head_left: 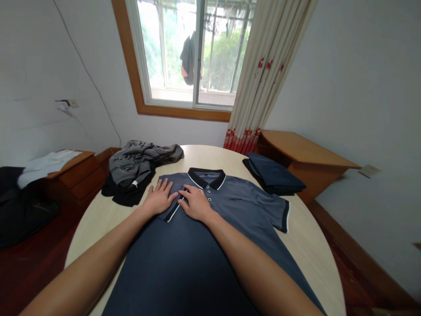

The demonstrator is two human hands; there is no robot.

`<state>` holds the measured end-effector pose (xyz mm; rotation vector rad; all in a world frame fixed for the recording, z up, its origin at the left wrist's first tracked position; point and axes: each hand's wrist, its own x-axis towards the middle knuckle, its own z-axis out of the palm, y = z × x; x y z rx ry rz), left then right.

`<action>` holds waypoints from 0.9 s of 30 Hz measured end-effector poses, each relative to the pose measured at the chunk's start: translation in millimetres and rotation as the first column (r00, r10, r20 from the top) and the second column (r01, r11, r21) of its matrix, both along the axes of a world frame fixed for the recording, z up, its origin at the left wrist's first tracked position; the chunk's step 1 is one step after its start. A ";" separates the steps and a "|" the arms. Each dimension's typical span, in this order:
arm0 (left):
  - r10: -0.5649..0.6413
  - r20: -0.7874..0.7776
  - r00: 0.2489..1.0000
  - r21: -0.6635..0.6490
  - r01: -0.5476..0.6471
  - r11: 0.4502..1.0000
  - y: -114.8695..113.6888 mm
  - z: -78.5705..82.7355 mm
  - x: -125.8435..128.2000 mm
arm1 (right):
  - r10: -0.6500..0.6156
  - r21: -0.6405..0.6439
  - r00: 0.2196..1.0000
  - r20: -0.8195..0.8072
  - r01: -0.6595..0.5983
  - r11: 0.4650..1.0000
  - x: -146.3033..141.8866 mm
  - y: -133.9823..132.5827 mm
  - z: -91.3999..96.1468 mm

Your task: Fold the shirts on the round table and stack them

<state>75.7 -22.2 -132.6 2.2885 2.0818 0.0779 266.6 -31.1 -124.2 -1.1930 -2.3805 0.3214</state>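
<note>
A dark grey-blue polo shirt (237, 206) lies front up, with its black, white-edged collar (208, 177) towards the window. Its sleeve on the left is folded inward over the chest, and the white-edged black cuff (176, 206) runs at a slant there. The other sleeve (274, 210) is spread out to the right. My left hand (159, 199) rests flat on the folded sleeve near the shoulder, fingers spread. Beside it, my right hand (196, 202) lies on the shirt's chest by the cuff and the buttons, its fingers stretched out.
The shirt is on a round pale table (315, 245). A rumpled grey garment (141, 160) lies over black cloth at the far left. Folded dark blue clothes (274, 171) sit at the far right. Beyond them stands a wooden desk (305, 151); a wooden cabinet (74, 175) is on the left.
</note>
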 end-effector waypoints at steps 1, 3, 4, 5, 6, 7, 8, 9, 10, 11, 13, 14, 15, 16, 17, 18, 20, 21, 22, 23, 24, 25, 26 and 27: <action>0.006 -0.012 1.000 -0.026 -0.006 1.000 1.4 -1.1 -0.3 | -0.001 -0.001 1.000 0.012 0.001 1.000 0.1 -0.1 -0.2; 0.016 -0.020 1.000 -0.053 -0.017 0.998 5.8 0.0 -4.0 | 0.003 0.000 1.000 0.023 -0.003 1.000 0.7 -0.4 0.0; 0.024 -0.017 1.000 -0.058 -0.025 0.998 8.6 1.9 -7.0 | 0.008 -0.001 1.000 0.030 -0.008 1.000 1.1 -0.7 0.5; 0.034 -0.011 0.999 -0.060 -0.034 0.998 11.4 4.5 -10.4 | 0.013 -0.003 0.999 0.038 -0.013 1.000 1.5 -1.0 0.9; 0.044 -0.005 0.999 -0.062 -0.044 0.997 14.0 7.4 -13.9 | 0.017 -0.007 0.999 0.046 -0.017 1.000 2.0 -1.4 1.3; 0.056 0.002 0.998 -0.064 -0.055 0.996 15.9 10.3 -17.1 | 0.020 -0.009 0.998 0.052 -0.019 1.000 2.3 -1.7 1.6; 0.067 0.007 0.998 -0.067 -0.067 0.996 17.0 13.0 -19.5 | 0.021 -0.012 0.998 0.057 -0.020 1.000 2.6 -1.9 1.7; 0.079 0.006 0.997 -0.065 -0.078 0.995 16.8 15.0 -20.6 | 0.021 -0.013 0.998 0.058 -0.020 1.000 2.8 -1.9 1.5; 0.087 -0.001 0.996 -0.051 -0.087 0.995 15.2 16.3 -19.9 | 0.021 -0.014 0.998 0.057 -0.020 1.000 2.9 -1.6 1.1; 0.086 -0.013 0.996 -0.018 -0.086 0.996 12.4 16.5 -17.2 | 0.022 -0.013 0.998 0.053 -0.022 1.000 3.1 -1.2 0.4; 0.037 -0.033 0.999 0.087 -0.034 0.996 4.1 13.8 -6.6 | 0.028 -0.006 0.999 0.039 -0.028 1.000 3.2 0.3 -1.6; -0.004 -0.038 0.999 0.135 0.009 0.991 -0.2 11.0 0.2 | 0.031 -0.001 0.999 0.029 -0.031 1.000 3.3 1.0 -2.8; -0.042 -0.037 0.998 0.162 0.047 0.986 -3.8 7.5 7.1 | 0.031 0.005 0.999 0.020 -0.032 0.999 3.3 1.8 -4.0; -0.070 -0.027 0.997 0.163 0.074 0.984 -6.2 3.8 13.0 | 0.030 0.011 0.999 0.010 -0.031 0.999 3.2 2.4 -5.2; -0.079 -0.011 0.997 0.141 0.080 0.987 -7.1 0.2 17.3 | 0.028 0.015 1.000 0.001 -0.028 0.999 3.0 2.8 -6.0; -0.072 0.009 0.997 0.110 0.070 0.991 -6.3 -2.9 19.4 | 0.027 0.021 1.000 -0.007 -0.027 0.999 2.7 3.0 -6.4; -0.040 0.048 0.998 0.063 0.037 0.997 -0.7 -6.8 16.9 | 0.029 0.035 0.999 -0.018 -0.029 0.999 2.4 3.3 -4.7; -0.029 0.065 0.997 0.051 0.026 0.998 3.2 -7.4 13.1 | 0.030 0.047 0.999 -0.023 -0.028 0.999 3.2 3.6 -2.2; -0.021 0.078 0.997 0.044 0.018 0.999 7.0 -7.3 8.4 | 0.024 0.059 0.999 -0.029 -0.022 0.998 5.4 4.3 1.5; -0.015 0.087 0.996 0.036 0.012 0.999 10.4 -6.6 3.6 | 0.006 0.071 0.999 -0.038 -0.003 0.997 9.7 5.4 6.3; -0.011 0.092 0.996 0.028 0.009 1.000 12.9 -5.6 -0.6 | -0.029 0.076 0.998 -0.050 0.032 0.997 16.9 6.9 12.0; -0.009 0.093 0.996 0.019 0.007 1.000 14.5 -4.5 -3.8 | -0.082 0.072 0.995 -0.060 0.087 0.994 27.4 8.7 18.3; -0.009 0.092 0.996 0.013 0.007 1.000 15.1 -3.4 -5.9 | -0.156 0.062 0.986 -0.066 0.160 0.985 41.7 10.7 24.6; -0.009 0.089 0.996 0.010 0.008 1.000 14.9 -2.4 -6.9 | -0.248 0.040 0.967 -0.057 0.250 0.967 59.8 12.6 30.4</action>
